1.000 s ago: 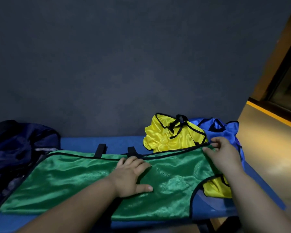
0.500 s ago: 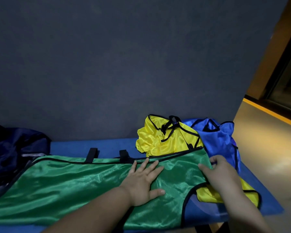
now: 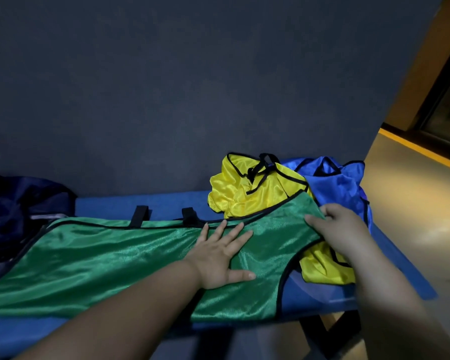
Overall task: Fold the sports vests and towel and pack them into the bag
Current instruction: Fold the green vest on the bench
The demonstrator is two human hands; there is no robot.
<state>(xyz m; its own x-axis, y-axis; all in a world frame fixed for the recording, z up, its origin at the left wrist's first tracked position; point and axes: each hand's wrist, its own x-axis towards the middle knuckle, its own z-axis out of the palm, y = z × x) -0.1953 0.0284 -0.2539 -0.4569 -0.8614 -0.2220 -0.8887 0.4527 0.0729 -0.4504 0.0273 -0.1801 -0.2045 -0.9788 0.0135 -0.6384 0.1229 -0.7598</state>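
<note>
A green sports vest [image 3: 115,258] with black trim lies spread lengthwise on the blue bench [image 3: 140,203]. My left hand [image 3: 222,258] presses flat on its middle with fingers spread. My right hand [image 3: 335,229] pinches the vest's right shoulder strap end, lifted slightly off the bench. Behind it a crumpled yellow vest [image 3: 250,190] and a blue vest [image 3: 335,188] lie in a heap. A dark navy bag [image 3: 21,203] sits at the bench's left end. No towel is visible.
A dark grey wall [image 3: 192,87] runs right behind the bench. The bench's right end [image 3: 411,276] drops off to a tan floor [image 3: 413,203] with a yellow line. Two black straps [image 3: 139,216] stick out from under the green vest's far edge.
My right hand has closed on the green vest's right strap and raised it a little. My left hand has spread flatter and slid slightly right on the vest. The camera has shifted.
</note>
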